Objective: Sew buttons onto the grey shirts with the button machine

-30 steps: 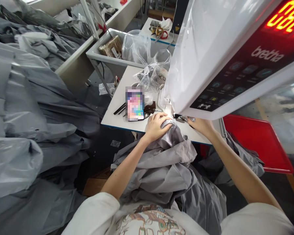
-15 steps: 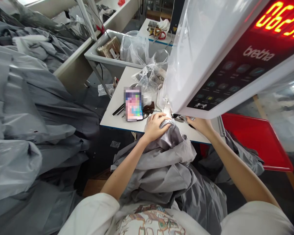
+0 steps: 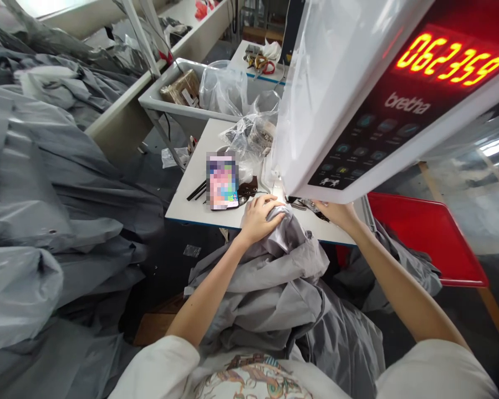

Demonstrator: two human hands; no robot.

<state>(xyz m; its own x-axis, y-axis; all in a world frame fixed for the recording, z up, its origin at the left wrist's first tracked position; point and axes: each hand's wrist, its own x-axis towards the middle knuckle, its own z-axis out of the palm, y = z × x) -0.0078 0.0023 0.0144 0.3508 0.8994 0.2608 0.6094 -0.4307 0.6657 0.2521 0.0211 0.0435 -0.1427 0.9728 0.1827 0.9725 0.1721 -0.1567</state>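
Grey garment fabric (image 3: 274,271) is being held in a thick, bunched heap against the person's front, with its gathered top end resting at the near edge of a white work table (image 3: 191,208). The left hand (image 3: 260,219) is being pressed down on that top fold, its fingers curled closely over the cloth. The right hand (image 3: 341,213) is being reached out across the table, with its fingers narrowed toward a small dark-and-metal piece (image 3: 303,204) beneath the overhanging head of a sewing machine (image 3: 370,138). Whether that piece is being gripped cannot be told, as the machine partly hides it.

Clear plastic film (image 3: 316,83) is being worn over the machine's housing, and a red LED counter (image 3: 451,58) is being lit on its bretha-branded panel. A phone (image 3: 222,182), blurred, is being left on the table just beside a brown leather piece (image 3: 247,188) and black strips (image 3: 196,191), with a clear bag of small parts (image 3: 249,136) behind them. A grey tub (image 3: 170,105) holding a brown package (image 3: 179,88) is being kept beyond the table, and a red tray (image 3: 419,238) is being propped to the right. A large pile of grey garments in plastic (image 3: 45,183) is being stored to the left.
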